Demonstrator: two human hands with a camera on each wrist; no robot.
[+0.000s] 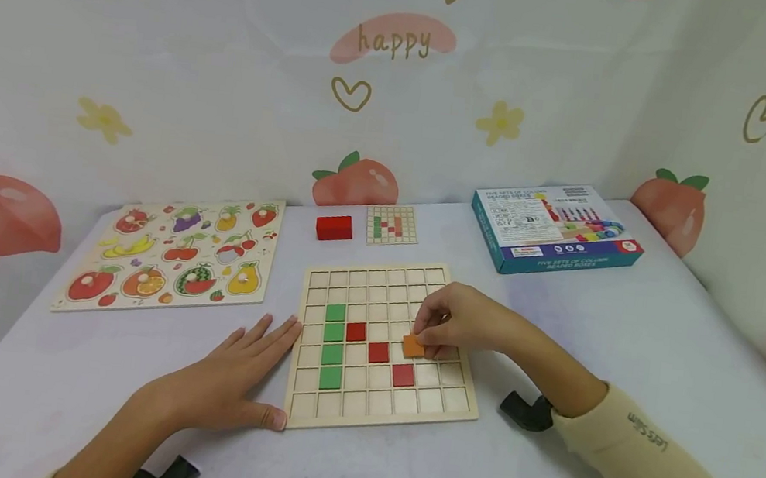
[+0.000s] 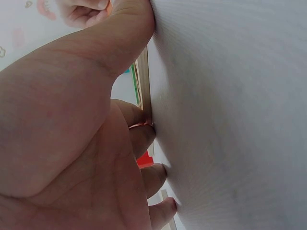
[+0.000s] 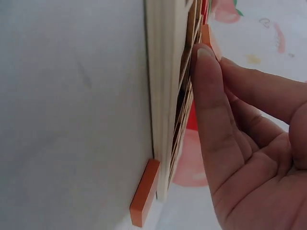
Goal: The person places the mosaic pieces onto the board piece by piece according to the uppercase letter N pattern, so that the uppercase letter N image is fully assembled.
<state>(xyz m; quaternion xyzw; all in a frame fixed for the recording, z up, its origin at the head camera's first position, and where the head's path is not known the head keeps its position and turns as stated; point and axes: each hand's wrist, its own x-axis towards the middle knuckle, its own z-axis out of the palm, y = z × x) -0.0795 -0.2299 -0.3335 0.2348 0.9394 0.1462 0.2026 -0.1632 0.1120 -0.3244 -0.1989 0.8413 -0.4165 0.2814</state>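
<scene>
A wooden grid board [image 1: 381, 418] lies on the table, with a column of several green tiles [image 1: 332, 354] and three red tiles [image 1: 378, 352] stepping down diagonally to their right. My right hand [image 1: 461, 321] pinches an orange tile [image 1: 413, 346] between thumb and finger over the grid, right of the middle red tile. In the right wrist view, another orange tile [image 3: 145, 191] sits on the table against the board's edge; the right arm hides it in the head view. My left hand [image 1: 221, 378] rests spread on the table, thumb and fingertips at the board's left edge.
Behind the board are a small pattern card [image 1: 392, 225] and a red block [image 1: 334, 228]. A fruit puzzle board [image 1: 174, 256] lies at the back left, a boxed toy set [image 1: 555, 230] at the back right. A printed cloth wall rises behind.
</scene>
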